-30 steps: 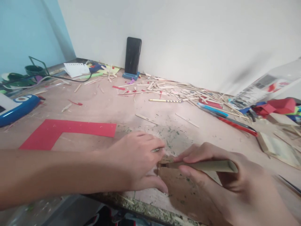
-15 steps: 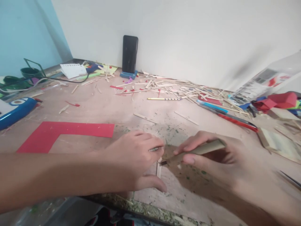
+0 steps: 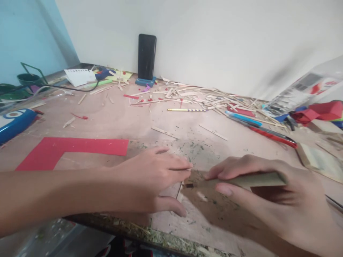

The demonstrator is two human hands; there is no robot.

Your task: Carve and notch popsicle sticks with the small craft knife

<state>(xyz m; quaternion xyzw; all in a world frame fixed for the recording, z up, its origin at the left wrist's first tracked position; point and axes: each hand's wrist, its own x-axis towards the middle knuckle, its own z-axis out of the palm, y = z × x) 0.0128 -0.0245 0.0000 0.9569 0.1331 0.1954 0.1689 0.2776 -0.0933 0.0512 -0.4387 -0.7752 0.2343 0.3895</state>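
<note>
Tapering from the right grip point(image 3: 289, 203): dark-tipped tool point(image 3: 252, 180)

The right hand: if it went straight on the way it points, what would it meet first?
Most likely the left hand: the right hand points toward it, with the tool leading. Whether the tool's tip touches anything there is hard to tell.
</note>
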